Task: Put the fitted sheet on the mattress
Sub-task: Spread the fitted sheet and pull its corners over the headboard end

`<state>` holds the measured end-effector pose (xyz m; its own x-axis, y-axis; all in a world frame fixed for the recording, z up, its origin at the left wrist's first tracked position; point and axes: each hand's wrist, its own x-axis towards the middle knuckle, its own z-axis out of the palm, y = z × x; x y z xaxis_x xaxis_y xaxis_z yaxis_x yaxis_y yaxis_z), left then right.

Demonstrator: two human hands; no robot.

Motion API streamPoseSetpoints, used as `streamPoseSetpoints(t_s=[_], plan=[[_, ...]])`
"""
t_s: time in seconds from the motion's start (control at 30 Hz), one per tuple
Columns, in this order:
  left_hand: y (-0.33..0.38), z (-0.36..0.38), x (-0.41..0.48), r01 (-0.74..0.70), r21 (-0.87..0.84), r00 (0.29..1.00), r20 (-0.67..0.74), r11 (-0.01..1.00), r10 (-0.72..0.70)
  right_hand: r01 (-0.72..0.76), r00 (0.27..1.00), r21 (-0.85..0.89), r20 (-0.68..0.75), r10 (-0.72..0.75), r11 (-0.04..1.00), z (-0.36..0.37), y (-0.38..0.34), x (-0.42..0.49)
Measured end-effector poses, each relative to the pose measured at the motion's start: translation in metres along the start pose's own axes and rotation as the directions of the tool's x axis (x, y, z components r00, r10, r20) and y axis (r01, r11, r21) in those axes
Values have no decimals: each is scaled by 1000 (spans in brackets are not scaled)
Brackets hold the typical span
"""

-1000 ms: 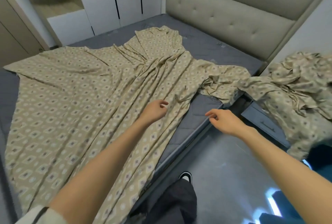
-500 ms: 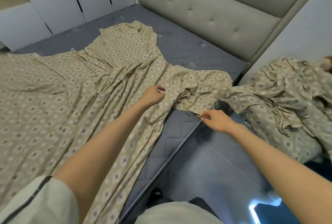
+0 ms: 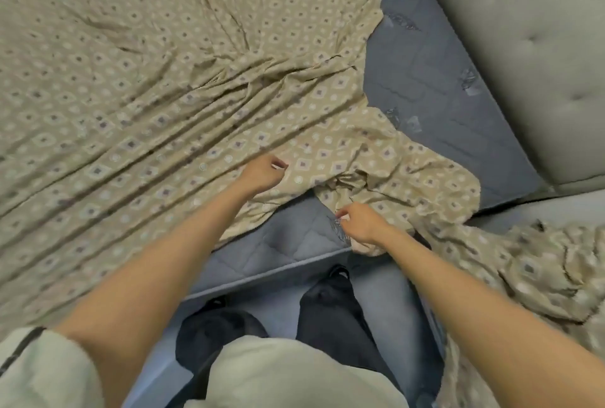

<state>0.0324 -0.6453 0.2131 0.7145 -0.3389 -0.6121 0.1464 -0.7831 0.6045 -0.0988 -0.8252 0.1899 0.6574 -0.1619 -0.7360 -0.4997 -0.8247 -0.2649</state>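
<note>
Both arms reach out over the mattress (image 3: 288,244) near its front edge. The left hand (image 3: 262,172) is curled shut on the sheet (image 3: 131,96). The right hand (image 3: 363,222) pinches the sheet's bunched edge.

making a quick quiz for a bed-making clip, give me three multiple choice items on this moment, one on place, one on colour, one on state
1. Where is the right hand?
A. at the sheet's bunched edge near the mattress side
B. on the headboard
C. on the floor

2. What colour is the bare mattress?
A. white
B. blue-grey
C. red

3. How does the fitted sheet lie?
A. folded in a neat square
B. stretched tight over all corners
C. spread loose and wrinkled, mattress partly bare

Answers: 1 A, its fingers meet the crumpled fabric by the mattress edge; 2 B, the quilted surface beside the headboard shows blue-grey; 3 C, folds run across it and mattress shows around it.
</note>
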Motion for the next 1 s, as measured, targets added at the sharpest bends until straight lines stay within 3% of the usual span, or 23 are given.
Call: streamPoseSetpoints(t_s=[0.17, 0.33, 0.5, 0.7, 0.77, 0.9, 1.0], plan=[[-34, 30, -6, 261, -287, 952, -82, 922, -296, 203, 970, -204, 175, -169, 958, -17, 2, 53], [-76, 64, -14, 424, -567, 841, -42, 706, -539, 350, 927, -346, 259, -270, 870, -13, -1, 89], [-99, 111, -1, 475, -714, 753, 28, 514, -657, 398, 901, -370, 332, -280, 840, 9, 8, 130], [-114, 160, 51, 469, -765, 734, 60, 441, -677, 386, 906, -367, 324, -273, 847, 44, 27, 191], [-119, 173, 71, 462, -751, 741, 36, 472, -670, 372, 919, -394, 284, -274, 840, 54, 34, 215], [-135, 198, 100, 477, -555, 790, -68, 681, -609, 294, 954, -386, 172, -245, 874, 76, 52, 251], [-148, 212, 110, 438, -485, 812, -149, 757, -565, 247, 965, -334, -1, -263, 910, 91, 64, 266]])
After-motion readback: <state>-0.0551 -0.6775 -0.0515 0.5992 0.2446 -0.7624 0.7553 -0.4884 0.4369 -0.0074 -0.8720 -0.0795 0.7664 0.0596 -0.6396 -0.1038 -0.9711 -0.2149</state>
